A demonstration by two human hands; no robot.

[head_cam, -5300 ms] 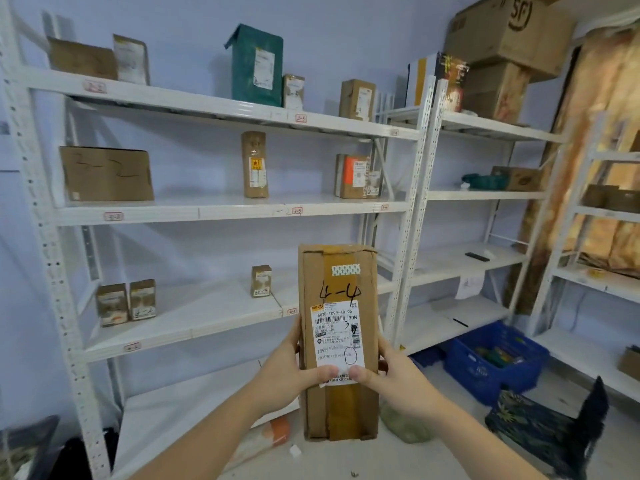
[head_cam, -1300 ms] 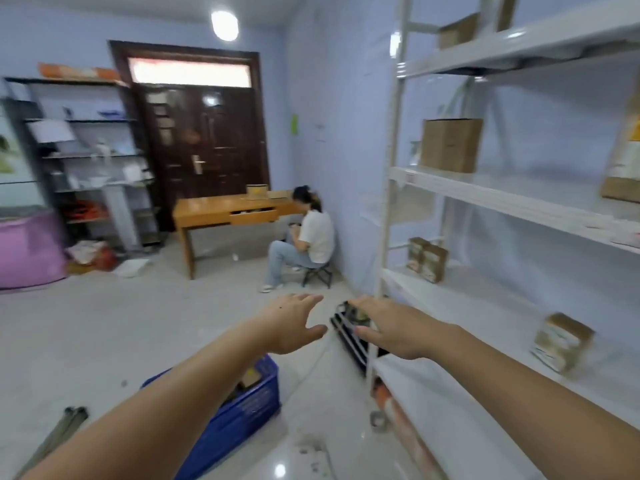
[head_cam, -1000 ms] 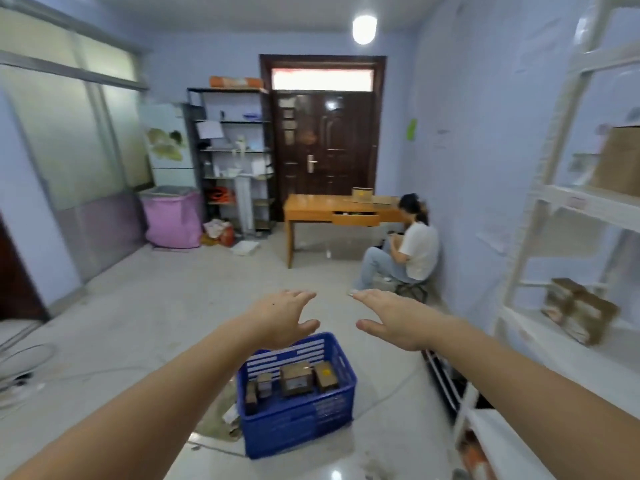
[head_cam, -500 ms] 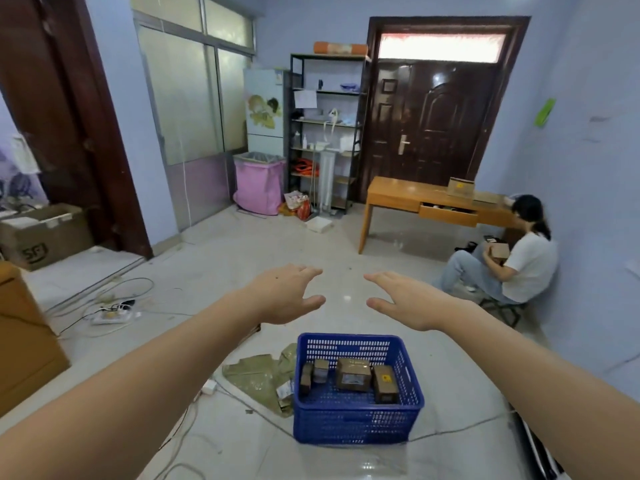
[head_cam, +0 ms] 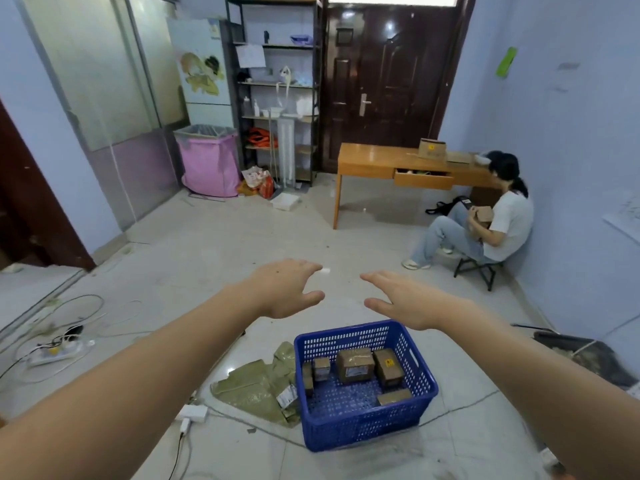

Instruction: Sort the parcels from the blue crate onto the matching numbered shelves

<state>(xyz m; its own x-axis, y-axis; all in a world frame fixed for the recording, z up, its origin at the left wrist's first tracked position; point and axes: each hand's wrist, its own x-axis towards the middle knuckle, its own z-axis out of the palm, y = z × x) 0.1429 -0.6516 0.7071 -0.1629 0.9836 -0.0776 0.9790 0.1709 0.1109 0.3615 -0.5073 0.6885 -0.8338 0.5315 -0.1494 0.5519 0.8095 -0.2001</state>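
The blue crate point(head_cam: 367, 431) stands on the tiled floor just ahead of me. Inside it lie several brown cardboard parcels; the biggest parcel point(head_cam: 355, 365) sits in the middle with a labelled one point(head_cam: 388, 368) to its right. My left hand point(head_cam: 285, 289) and my right hand point(head_cam: 401, 299) are stretched out above the crate's far rim, palms down, fingers relaxed and spread, holding nothing. The numbered shelves are out of view.
A green plastic mailing bag point(head_cam: 259, 386) lies left of the crate. Cables and a power strip point(head_cam: 57, 351) trail over the floor at left. A person sits on a stool point(head_cam: 498, 220) by the right wall beside a wooden desk point(head_cam: 398, 164). A dark bin point(head_cam: 585, 355) is at right.
The view has swung from the shelves round to the room and down onto the crate, which is now closer. The long parcel held earlier is gone from my hands.
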